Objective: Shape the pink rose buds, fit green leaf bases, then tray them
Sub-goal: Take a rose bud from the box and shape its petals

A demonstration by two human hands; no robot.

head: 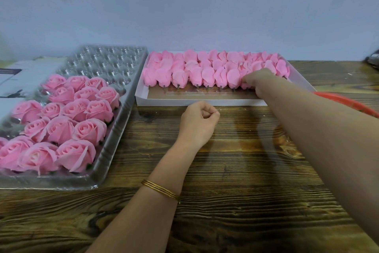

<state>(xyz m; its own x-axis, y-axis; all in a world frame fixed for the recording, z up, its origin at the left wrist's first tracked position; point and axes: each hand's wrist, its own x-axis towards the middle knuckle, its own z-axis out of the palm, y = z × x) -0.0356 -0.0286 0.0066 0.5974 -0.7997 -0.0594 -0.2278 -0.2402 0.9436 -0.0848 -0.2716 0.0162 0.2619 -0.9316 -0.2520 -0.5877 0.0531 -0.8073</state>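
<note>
At 9 o'clock, clear plastic tray (106, 62) half full, shaped pink roses (67, 121); right hand (259, 83) pinches unshaped pink bud (244, 84) from crowded white cardboard box (184, 102); left hand (200, 121) fisted, empty.

Left hand (200, 118) fisted, empty; right hand (259, 82) outstretched, its fingers pinching a rose bud (244, 85).

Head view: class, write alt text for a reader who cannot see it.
The right hand grips a pink rose bud in a white box of buds; the left hand is curled, empty. A clear tray at left holds finished roses.
</note>
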